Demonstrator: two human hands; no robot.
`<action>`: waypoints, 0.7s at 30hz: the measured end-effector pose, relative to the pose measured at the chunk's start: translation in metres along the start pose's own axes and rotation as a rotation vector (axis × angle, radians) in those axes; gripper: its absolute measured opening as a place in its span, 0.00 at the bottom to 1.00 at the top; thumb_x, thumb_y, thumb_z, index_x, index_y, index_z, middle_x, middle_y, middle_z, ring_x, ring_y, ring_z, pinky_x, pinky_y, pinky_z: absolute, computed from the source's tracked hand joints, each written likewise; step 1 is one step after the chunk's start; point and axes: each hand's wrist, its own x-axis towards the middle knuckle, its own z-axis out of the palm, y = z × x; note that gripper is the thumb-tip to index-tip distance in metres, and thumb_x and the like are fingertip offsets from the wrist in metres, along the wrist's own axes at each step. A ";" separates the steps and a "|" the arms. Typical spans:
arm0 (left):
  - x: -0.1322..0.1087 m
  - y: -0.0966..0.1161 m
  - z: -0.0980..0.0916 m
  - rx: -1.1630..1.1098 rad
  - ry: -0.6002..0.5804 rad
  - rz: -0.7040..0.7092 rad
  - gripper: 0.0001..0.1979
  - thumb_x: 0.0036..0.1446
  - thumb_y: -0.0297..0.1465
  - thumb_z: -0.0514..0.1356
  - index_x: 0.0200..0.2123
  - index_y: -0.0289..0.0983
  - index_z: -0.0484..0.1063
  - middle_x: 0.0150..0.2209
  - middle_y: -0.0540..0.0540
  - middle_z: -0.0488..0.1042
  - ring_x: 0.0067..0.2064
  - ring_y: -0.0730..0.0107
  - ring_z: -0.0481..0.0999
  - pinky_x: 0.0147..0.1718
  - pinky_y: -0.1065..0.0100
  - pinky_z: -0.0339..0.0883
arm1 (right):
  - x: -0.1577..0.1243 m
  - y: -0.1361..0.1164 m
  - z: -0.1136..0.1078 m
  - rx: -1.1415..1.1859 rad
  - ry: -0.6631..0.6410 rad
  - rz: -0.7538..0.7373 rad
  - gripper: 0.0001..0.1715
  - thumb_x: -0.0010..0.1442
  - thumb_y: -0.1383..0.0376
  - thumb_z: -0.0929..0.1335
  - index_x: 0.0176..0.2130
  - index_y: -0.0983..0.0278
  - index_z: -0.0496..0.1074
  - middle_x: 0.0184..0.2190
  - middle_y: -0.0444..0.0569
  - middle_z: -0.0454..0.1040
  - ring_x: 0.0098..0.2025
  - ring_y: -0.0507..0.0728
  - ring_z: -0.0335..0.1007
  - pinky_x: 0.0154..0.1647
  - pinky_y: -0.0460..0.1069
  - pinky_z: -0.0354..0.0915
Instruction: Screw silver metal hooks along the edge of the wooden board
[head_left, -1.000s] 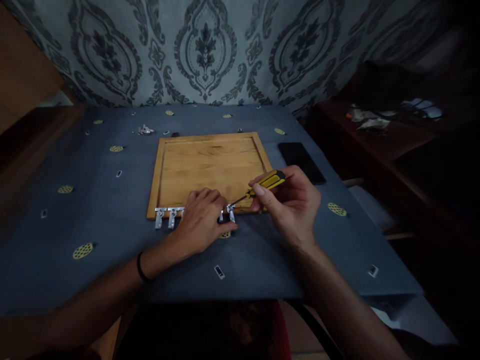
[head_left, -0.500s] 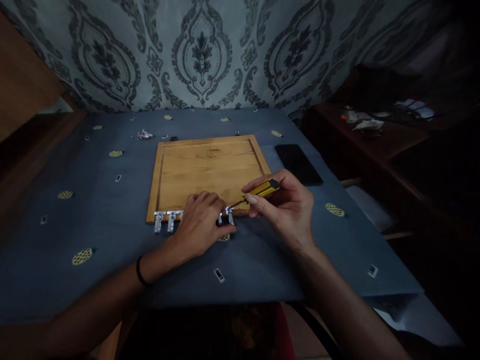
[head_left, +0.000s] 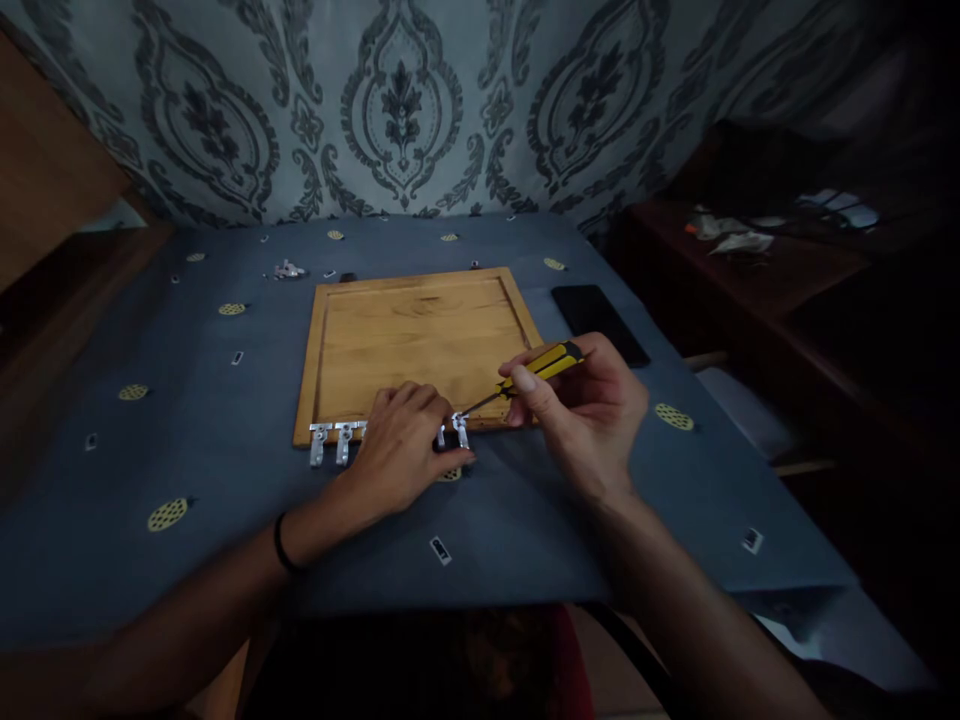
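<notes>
A yellow wooden panel [head_left: 420, 335] with a raised frame lies flat on the cloth-covered table. Metal hinges stand in a row along its front edge, two at the left, a left hinge [head_left: 318, 445] and a neighbouring hinge [head_left: 344, 445], with more partly hidden behind my left hand. My left hand [head_left: 401, 440] lies over that edge, fingers curled on the panel and thumb low beside the right-hand hinge [head_left: 462, 433], steadying it. My right hand [head_left: 589, 420] grips a yellow and black screwdriver [head_left: 544, 368], its tip tilted down to the left at that hinge.
A black flat device, like a tablet or phone [head_left: 598, 325], lies right of the panel. Small metal parts [head_left: 288, 270] sit at the back left of the blue patterned tablecloth [head_left: 187, 430]. A patterned curtain [head_left: 405, 110] hangs behind. Another table [head_left: 735, 270] with clutter stands at right.
My right hand and the screwdriver handle have moved right and slightly up, while the tip stays near the right-hand hinge. My left hand has kept its place.
</notes>
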 end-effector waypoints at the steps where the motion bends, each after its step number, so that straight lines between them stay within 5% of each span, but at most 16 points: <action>1: 0.000 0.000 0.000 0.000 -0.003 0.000 0.20 0.55 0.43 0.73 0.42 0.36 0.76 0.45 0.44 0.78 0.49 0.53 0.74 0.48 0.55 0.64 | 0.000 0.000 0.000 -0.001 -0.004 0.000 0.20 0.56 0.53 0.79 0.33 0.59 0.68 0.30 0.41 0.79 0.17 0.47 0.69 0.14 0.44 0.66; 10: 0.000 -0.001 0.001 -0.002 0.012 0.010 0.19 0.54 0.43 0.73 0.41 0.37 0.75 0.44 0.44 0.77 0.49 0.53 0.74 0.47 0.56 0.63 | -0.002 0.002 0.000 -0.059 -0.039 0.038 0.18 0.56 0.55 0.79 0.33 0.59 0.70 0.29 0.40 0.78 0.19 0.47 0.69 0.17 0.43 0.68; 16: -0.001 -0.001 0.000 -0.001 0.013 0.013 0.19 0.55 0.42 0.73 0.42 0.37 0.75 0.44 0.44 0.78 0.49 0.53 0.74 0.47 0.55 0.64 | -0.001 -0.006 -0.005 -0.051 -0.182 0.073 0.17 0.62 0.53 0.75 0.46 0.58 0.78 0.36 0.46 0.81 0.23 0.50 0.74 0.22 0.46 0.73; 21: -0.001 -0.001 -0.001 -0.007 0.004 0.013 0.19 0.55 0.42 0.73 0.42 0.36 0.75 0.44 0.44 0.77 0.49 0.53 0.74 0.47 0.56 0.63 | 0.002 -0.008 -0.007 -0.092 -0.161 0.023 0.14 0.56 0.55 0.79 0.34 0.61 0.77 0.38 0.46 0.81 0.21 0.48 0.70 0.19 0.46 0.71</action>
